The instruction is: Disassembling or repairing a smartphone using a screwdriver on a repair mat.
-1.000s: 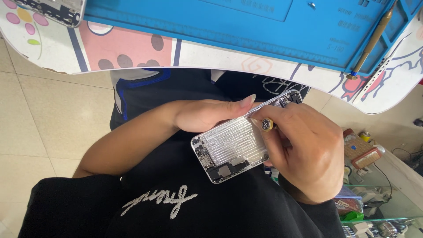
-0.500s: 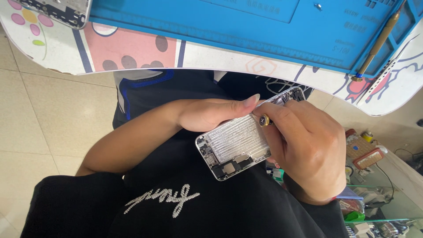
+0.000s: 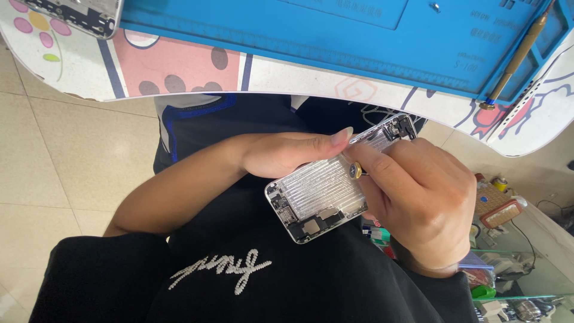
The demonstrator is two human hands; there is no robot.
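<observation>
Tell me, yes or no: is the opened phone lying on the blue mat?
No, the opened phone is held over the lap by the left hand, below the blue mat.

Screwdriver (image 3: 355,171) shaft buried under right hand (image 3: 421,203) — tip unseen; phone part (image 3: 75,15) at eleven o'clock cut off by frame edge.

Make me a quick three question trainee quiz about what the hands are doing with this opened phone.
1. True or false: the left hand steadies the opened phone housing.
2. What does the right hand hold? A screwdriver, B tweezers, C brush.
3. Fill in: a second screwdriver lies on the ____ mat.
Key: 1 true; 2 A; 3 blue.
</observation>
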